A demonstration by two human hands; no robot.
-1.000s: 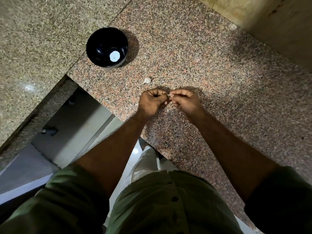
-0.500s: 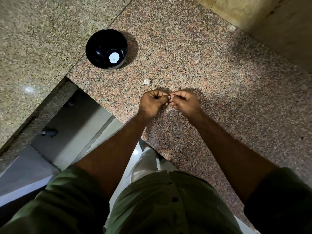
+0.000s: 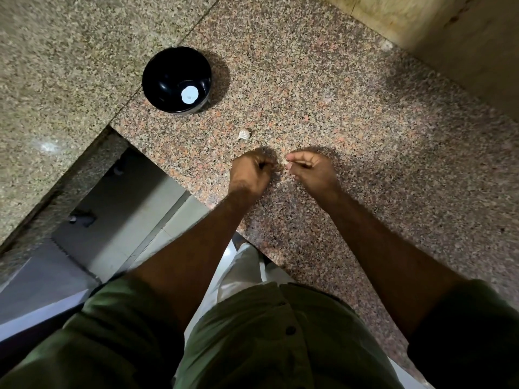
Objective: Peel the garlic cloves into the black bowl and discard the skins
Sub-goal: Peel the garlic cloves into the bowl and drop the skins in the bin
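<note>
Pulling our hands apart, we see the right hand now pinching the pale garlic clove, the left hand curled, probably on torn skin. Another clove lies on the surface, short of the black bowl.

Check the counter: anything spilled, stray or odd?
Nothing spilled. One garlic piece lies loose on the granite counter, between the black bowl and the hands. A white round spot shows inside the bowl; cannot tell what it is.
</note>
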